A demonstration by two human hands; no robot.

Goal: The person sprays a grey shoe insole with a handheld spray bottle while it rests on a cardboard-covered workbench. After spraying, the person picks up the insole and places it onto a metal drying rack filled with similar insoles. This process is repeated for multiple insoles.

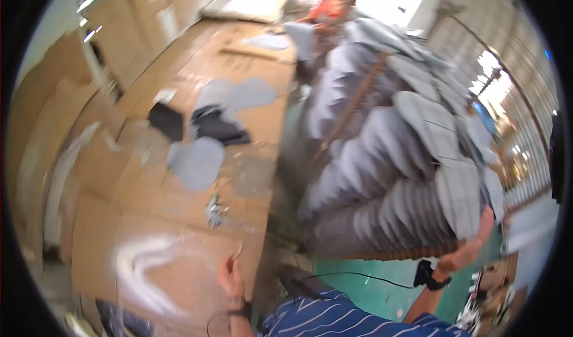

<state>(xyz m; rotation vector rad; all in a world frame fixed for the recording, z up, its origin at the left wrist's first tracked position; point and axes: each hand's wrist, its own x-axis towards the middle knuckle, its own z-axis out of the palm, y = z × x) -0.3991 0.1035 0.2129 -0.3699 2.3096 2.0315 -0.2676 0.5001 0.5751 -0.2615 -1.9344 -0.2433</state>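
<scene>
Right hand (471,244) reaches up, fingers open, palm against the near edge of a tall heap of grey fabric pieces (394,158). Left hand (231,277) rests loosely open on the cardboard-covered counter (179,205); one grey fabric piece (196,162) lies well beyond it. Picture blurred.

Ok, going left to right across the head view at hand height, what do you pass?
White streak on the cardboard worktop → left hand → striped shirt → right hand, reaching to the stacked grey fabric pieces.
</scene>
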